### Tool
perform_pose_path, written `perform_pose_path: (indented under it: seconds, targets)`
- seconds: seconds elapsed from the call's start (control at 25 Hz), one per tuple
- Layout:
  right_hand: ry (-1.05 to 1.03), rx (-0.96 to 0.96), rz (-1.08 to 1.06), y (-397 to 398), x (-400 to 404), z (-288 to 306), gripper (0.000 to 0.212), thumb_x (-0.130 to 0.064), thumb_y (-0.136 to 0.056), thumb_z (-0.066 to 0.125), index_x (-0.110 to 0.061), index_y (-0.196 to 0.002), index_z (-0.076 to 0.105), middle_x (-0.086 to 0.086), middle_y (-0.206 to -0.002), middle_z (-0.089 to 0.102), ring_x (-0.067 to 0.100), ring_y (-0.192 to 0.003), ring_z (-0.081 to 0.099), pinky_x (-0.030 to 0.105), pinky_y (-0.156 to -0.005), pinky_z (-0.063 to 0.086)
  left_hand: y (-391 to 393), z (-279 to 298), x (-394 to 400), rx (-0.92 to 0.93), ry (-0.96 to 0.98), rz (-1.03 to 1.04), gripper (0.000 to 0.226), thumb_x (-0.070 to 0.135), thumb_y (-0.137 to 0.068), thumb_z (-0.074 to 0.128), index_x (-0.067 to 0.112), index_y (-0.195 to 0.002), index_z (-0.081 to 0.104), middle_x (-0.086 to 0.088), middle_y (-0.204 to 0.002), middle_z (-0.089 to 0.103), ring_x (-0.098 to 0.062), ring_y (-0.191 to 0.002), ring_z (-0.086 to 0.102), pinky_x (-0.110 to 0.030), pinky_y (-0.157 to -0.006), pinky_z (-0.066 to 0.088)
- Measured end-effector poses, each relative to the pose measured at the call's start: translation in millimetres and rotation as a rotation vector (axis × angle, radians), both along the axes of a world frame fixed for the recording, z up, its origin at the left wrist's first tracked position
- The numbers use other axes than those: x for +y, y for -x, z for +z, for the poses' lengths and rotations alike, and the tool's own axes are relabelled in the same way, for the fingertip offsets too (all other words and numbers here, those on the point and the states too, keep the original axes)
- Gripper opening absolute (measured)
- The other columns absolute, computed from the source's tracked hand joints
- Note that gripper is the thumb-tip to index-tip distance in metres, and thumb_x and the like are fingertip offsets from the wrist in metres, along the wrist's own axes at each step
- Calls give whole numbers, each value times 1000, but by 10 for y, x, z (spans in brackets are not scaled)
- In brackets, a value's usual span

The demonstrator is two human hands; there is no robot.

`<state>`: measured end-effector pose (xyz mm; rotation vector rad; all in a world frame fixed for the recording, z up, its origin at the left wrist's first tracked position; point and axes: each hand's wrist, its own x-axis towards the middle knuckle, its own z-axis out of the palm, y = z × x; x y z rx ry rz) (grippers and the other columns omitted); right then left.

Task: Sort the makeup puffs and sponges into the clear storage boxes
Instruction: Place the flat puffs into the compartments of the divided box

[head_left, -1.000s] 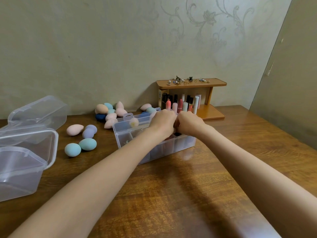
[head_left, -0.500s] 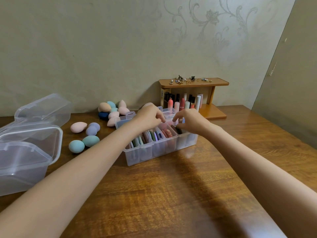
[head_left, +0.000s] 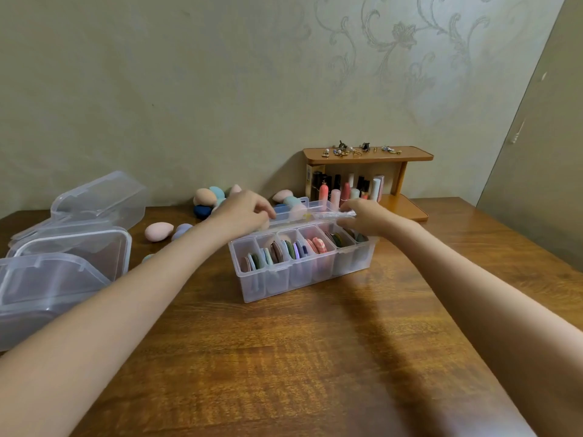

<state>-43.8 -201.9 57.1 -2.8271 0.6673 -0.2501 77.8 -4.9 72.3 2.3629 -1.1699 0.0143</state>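
Lid [head_left: 303,212] now raised, loose sponges [head_left: 158,231] behind

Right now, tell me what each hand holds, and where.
Both the left hand and the right hand hold the divided box's open clear lid, along its front edge.

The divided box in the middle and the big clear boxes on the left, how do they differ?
The divided box is split into a row of narrow compartments holding flat puffs on edge; the big clear boxes show no dividers and no puffs. Both hands, the left hand and the right hand, are at the divided box's lid; the big boxes sit untouched. The big boxes look bulkier. Both are clear plastic with lids.
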Motion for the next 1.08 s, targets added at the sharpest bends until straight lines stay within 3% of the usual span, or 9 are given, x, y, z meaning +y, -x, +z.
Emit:
perform_pose_path:
  seconds: [0.24, 0.36, 0.48, 0.6, 0.76, 0.84, 0.92, 0.96, 1.08]
  targets:
    - [-72, 75, -9, 17, 177, 60, 38, -29, -91, 57, -1, -116, 60, 14, -118, 63, 21, -99, 59, 29, -89, 46, -134, -312, 344, 101, 14, 204, 26, 18, -92, 54, 16, -116, 64, -8, -123, 61, -20, -110, 56, -26, -80, 40]
    - [-220, 2, -107, -19, 161, 67, 41, -28, -92, 54, 2, -120, 54, 16, -115, 63, 24, -98, 60, 33, -91, 49, -191, -391, 413, 117, 133, 340, 36, 21, -88, 60, 15, -124, 57, -14, -130, 51, -27, -116, 52, -35, -91, 45]
    - [-465, -80, -199, -29, 197, -29, 33, -20, -94, 52, -1, -120, 56, 15, -118, 59, 21, -94, 55, 31, -84, 49, -250, -399, 507, 389, 229, 447, 48, 17, -87, 62, 15, -131, 45, -14, -134, 46, -25, -112, 53, -34, -89, 47]
    - [-645, -260, -249, -53, 184, -102, 35, -13, -92, 55, 0, -124, 53, 16, -122, 56, 21, -98, 53, 30, -84, 47, -254, -414, 549, 695, 418, 411, 61, 0, -84, 61, 14, -138, 36, -14, -134, 49, -21, -107, 55, -32, -86, 49]
    - [-786, -463, -230, -80, 169, 6, 45, -25, -93, 54, -3, -131, 44, 15, -129, 52, 25, -112, 53, 36, -93, 48, -276, -281, 554, 697, 758, 336, 68, 4, -83, 65, 16, -140, 31, -14, -133, 52, -26, -119, 53, -37, -97, 47]
    - [-732, -605, -111, -59, 257, 155, 46, -34, -95, 48, -4, -130, 47, 13, -129, 54, 22, -111, 53, 34, -94, 45, -228, -131, 548, 635, 854, 237, 44, 20, -89, 61, 18, -129, 44, -11, -125, 57, -25, -116, 55, -42, -103, 44]
    - [-615, -683, 2, -22, 369, 325, 45, -39, -96, 42, -3, -112, 63, 14, -115, 64, 20, -100, 57, 32, -90, 45, -105, 28, 570, 575, 789, 76, 17, 28, -95, 50, 17, -100, 61, -6, -102, 65, -21, -100, 61, -37, -96, 47]
    - [-524, -617, 58, 3, 420, 405, 46, -41, -96, 42, -4, -95, 69, 12, -100, 69, 22, -90, 60, 31, -85, 47, -34, 85, 592, 534, 692, -15, 23, 29, -96, 47, 17, -89, 65, -5, -94, 67, -18, -93, 61, -34, -92, 47]
    - [-230, -62, 162, 104, 584, 492, 33, -35, -93, 51, -12, -76, 66, 2, -77, 67, 16, -73, 60, 20, -66, 49, 148, 19, 672, 324, 279, -141, 23, 31, -91, 56, 20, -78, 70, -10, -89, 66, -11, -85, 55, -28, -81, 40]
